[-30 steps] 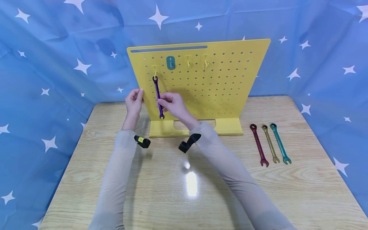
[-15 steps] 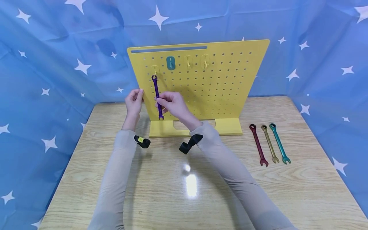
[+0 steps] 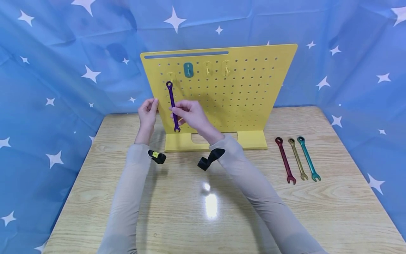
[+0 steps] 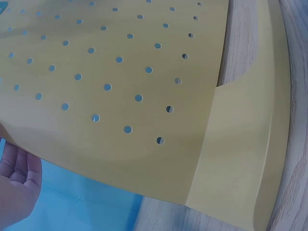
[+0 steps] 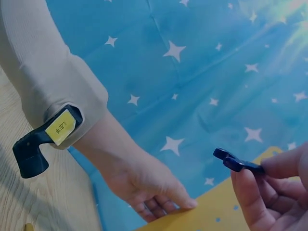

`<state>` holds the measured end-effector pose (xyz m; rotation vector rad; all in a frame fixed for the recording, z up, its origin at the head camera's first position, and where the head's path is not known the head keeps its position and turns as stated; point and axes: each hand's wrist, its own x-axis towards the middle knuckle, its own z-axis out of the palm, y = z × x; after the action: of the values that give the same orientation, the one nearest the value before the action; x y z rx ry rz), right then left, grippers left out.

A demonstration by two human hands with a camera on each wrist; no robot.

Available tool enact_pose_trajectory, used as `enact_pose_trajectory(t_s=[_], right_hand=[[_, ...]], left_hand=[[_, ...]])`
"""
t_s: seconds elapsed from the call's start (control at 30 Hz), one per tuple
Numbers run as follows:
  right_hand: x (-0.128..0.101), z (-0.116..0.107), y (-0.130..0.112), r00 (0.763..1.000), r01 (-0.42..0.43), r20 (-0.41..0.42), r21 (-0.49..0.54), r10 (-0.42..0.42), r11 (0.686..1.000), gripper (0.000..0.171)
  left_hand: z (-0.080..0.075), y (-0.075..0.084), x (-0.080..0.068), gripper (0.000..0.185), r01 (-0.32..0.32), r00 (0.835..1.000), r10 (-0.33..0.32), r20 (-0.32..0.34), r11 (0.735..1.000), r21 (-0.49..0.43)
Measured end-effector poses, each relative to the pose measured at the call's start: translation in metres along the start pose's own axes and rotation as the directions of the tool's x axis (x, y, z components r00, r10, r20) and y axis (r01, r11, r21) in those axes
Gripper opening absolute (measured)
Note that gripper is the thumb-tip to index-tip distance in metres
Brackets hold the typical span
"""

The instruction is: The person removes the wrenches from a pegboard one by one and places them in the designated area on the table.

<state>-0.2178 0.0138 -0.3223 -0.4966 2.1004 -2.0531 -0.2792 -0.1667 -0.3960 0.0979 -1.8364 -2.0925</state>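
Observation:
My right hand (image 3: 194, 115) pinches a dark purple combination wrench (image 3: 171, 96) near its middle, in front of the yellow pegboard (image 3: 250, 84). The wrench stands nearly upright, ring end up and open-jaw end down. Its ring lies just below and left of a yellow hook (image 3: 171, 76); whether they touch I cannot tell. At the board's left edge, my left hand (image 3: 147, 110) grips with the thumb in front and fingers behind. In the right wrist view the wrench's open end (image 5: 231, 161) pokes out from between thumb and fingers.
A teal hook (image 3: 188, 70) and two yellow hooks, including one (image 3: 226, 68) farthest right, line the board's top. Red (image 3: 285, 160), gold (image 3: 297, 158) and teal (image 3: 309, 158) wrenches lie on the wooden table (image 3: 336, 204). A blue starred cloth (image 3: 349, 35) hangs behind.
The purple wrench's ring has shifted slightly left and up, from over the hook's tip to beside it; my right hand moved slightly left with it. My left hand stays put.

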Motion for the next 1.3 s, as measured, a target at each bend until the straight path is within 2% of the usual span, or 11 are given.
enact_pose_trajectory(t_s=[0.47, 0.93, 1.3], right_hand=[[-0.010, -0.006, -0.004, 0.999, 0.047, 0.007, 0.006, -0.047, 0.999, 0.016], [-0.024, -0.027, 0.001, 0.997, 0.080, 0.009, 0.005, -0.080, 0.997, 0.014], [-0.034, -0.047, 0.005, 0.995, 0.098, -0.031, 0.003, -0.098, 0.995, 0.015]], left_hand=[[0.000, 0.000, 0.001, 0.012, 0.022, 1.000, -0.022, -0.005, 1.000, 0.017], [0.000, 0.000, 0.000, 0.012, 0.018, 1.000, -0.018, -0.006, 1.000, 0.012], [0.001, 0.000, 0.001, 0.015, 0.022, 1.000, -0.022, -0.011, 1.000, -0.009]])
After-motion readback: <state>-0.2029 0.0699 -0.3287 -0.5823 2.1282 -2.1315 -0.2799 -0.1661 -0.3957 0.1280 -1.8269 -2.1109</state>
